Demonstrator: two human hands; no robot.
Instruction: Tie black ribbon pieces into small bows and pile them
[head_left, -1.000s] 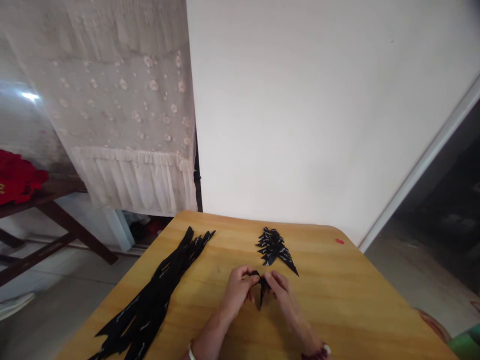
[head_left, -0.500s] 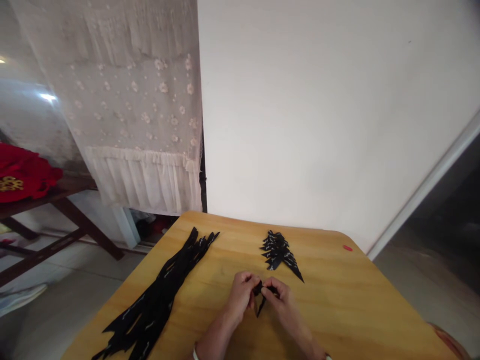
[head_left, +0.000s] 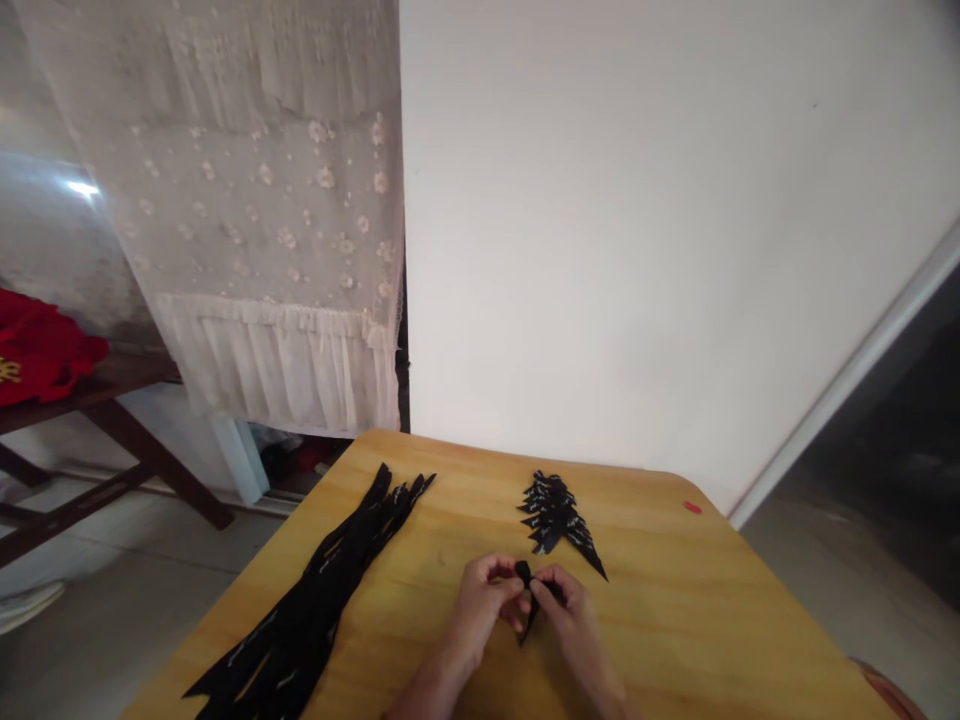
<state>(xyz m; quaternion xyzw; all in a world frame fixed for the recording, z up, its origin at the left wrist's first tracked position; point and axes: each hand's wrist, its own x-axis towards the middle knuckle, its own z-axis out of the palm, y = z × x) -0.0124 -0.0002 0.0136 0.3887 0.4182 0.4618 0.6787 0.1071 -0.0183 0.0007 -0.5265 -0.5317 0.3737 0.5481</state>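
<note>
My left hand (head_left: 484, 600) and my right hand (head_left: 564, 597) meet over the near middle of the table, each pinching a black ribbon (head_left: 523, 571). A small loop of it stands up between the fingertips, and a pointed tail hangs below toward the tabletop. Part of the ribbon is covered by my fingers. Just beyond my hands lies a stack of black ribbon bows (head_left: 551, 512) with white printing, overlapping in a row. To the left a long bundle of loose black ribbon strips (head_left: 322, 590), also printed in white, stretches along the table.
The wooden table (head_left: 675, 600) stands against a white wall panel (head_left: 600, 230). A small red piece (head_left: 692, 508) lies near its far right corner. At the left hang a lace curtain (head_left: 285, 220) and, behind, a dark wooden bench (head_left: 127, 420) bearing red cloth (head_left: 45, 345).
My fingers have shifted on the ribbon, and its loop now shows more clearly above the fingertips. The view has moved slightly; the bows and the strips lie as before.
</note>
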